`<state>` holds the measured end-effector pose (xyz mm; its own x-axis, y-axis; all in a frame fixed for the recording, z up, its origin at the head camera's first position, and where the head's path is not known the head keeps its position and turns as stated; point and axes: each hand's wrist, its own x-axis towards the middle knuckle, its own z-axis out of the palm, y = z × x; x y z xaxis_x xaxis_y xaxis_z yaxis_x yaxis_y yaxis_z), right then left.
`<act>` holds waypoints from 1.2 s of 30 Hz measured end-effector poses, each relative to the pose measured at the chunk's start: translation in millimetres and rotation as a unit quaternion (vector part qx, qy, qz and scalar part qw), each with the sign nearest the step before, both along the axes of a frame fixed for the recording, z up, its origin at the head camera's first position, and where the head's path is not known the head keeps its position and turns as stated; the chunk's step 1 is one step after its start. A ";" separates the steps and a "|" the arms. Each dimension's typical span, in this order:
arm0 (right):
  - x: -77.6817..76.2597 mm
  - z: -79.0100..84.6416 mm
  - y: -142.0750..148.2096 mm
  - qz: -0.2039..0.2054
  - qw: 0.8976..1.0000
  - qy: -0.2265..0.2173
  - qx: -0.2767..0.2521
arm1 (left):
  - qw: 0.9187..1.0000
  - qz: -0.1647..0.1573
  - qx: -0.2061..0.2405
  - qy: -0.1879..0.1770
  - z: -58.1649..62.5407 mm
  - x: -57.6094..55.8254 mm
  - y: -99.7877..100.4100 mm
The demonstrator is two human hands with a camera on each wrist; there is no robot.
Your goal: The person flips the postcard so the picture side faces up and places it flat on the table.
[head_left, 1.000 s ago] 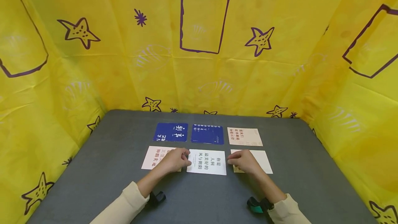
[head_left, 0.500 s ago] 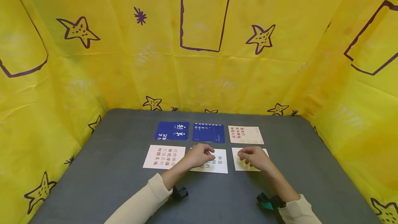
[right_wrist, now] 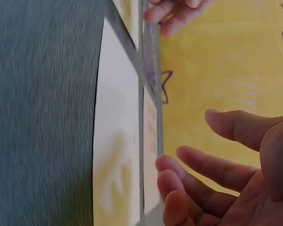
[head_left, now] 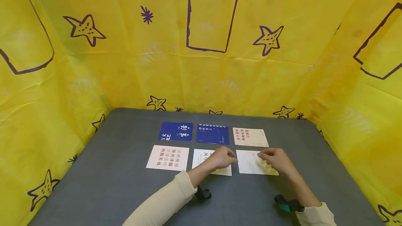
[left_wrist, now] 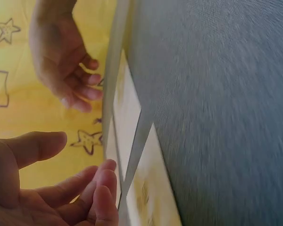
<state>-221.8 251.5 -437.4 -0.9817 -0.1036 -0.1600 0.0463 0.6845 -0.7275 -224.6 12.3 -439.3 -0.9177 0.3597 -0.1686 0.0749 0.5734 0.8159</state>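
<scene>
Six-card layout aside, my hands are over the front row. My left hand [head_left: 222,158] hovers across the middle white printed card [head_left: 199,158], covering part of its text, its fingertips near the gap beside the right-hand card. That right-hand front card [head_left: 248,164] is white and almost blank. Over its right end is my right hand [head_left: 277,160], thumb and fingers pointing left. In the left wrist view, the left thumb and loosely bent fingers [left_wrist: 106,188] stand apart with nothing between them. The right wrist view shows relaxed right fingers [right_wrist: 203,179] likewise holding nothing.
A pale pink card [head_left: 168,158] with red characters lies front left. Behind, two blue cards, one left [head_left: 176,132] and one central [head_left: 213,135], and a beige card [head_left: 251,137] form a back row. Yellow patterned cloth [head_left: 213,72] surrounds the grey table [head_left: 125,184].
Both hands have moved right: the left from the pink card to over the middle white card, the right toward the far end of the right-hand white card. The cards stay in place.
</scene>
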 end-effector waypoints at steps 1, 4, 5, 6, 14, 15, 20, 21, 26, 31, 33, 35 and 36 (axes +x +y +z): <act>0.1 0.7 2.7 -0.001 1.000 0.003 0.014 | 1.000 0.000 -0.006 0.002 -1.2 0.0 3.8; 0.8 2.5 10.4 0.002 0.998 0.014 0.064 | 1.000 0.002 -0.020 0.007 -3.9 -0.8 12.7; 1.2 2.6 12.9 0.004 0.997 0.019 0.080 | 1.000 0.005 -0.022 0.007 -4.2 -1.0 15.1; 1.3 2.3 15.7 0.005 0.995 0.021 0.093 | 1.000 0.008 -0.021 0.005 -4.2 -1.5 17.4; 5.8 -7.2 28.6 -0.002 0.989 0.030 0.146 | 0.999 0.030 -0.036 0.000 -5.7 3.2 29.8; 6.5 -7.9 28.5 -0.004 0.988 0.033 0.152 | 0.998 0.031 -0.047 0.006 -5.8 4.4 31.5; 8.4 -11.0 22.7 -0.009 0.985 0.043 0.169 | 0.995 0.041 -0.088 0.017 -5.2 6.4 39.4; 8.3 -11.1 21.0 -0.008 0.985 0.045 0.169 | 0.995 0.045 -0.085 0.014 -4.7 6.5 40.6; 8.1 -10.9 17.0 -0.018 0.987 0.038 0.156 | 0.997 0.069 -0.031 -0.013 -6.3 7.2 44.1; 7.0 -10.1 19.3 -0.035 0.991 0.023 0.129 | 0.995 0.084 0.041 -0.033 -8.9 6.0 42.3; 6.6 -10.0 20.2 -0.039 0.992 0.018 0.119 | 0.994 0.089 0.057 -0.040 -9.1 5.3 41.6; 6.5 -10.0 20.9 -0.042 0.993 0.015 0.112 | 0.993 0.092 0.066 -0.045 -9.1 4.8 41.4; 6.3 -10.4 21.2 -0.045 0.993 0.014 0.109 | 0.992 0.094 0.071 -0.047 -9.5 4.5 41.4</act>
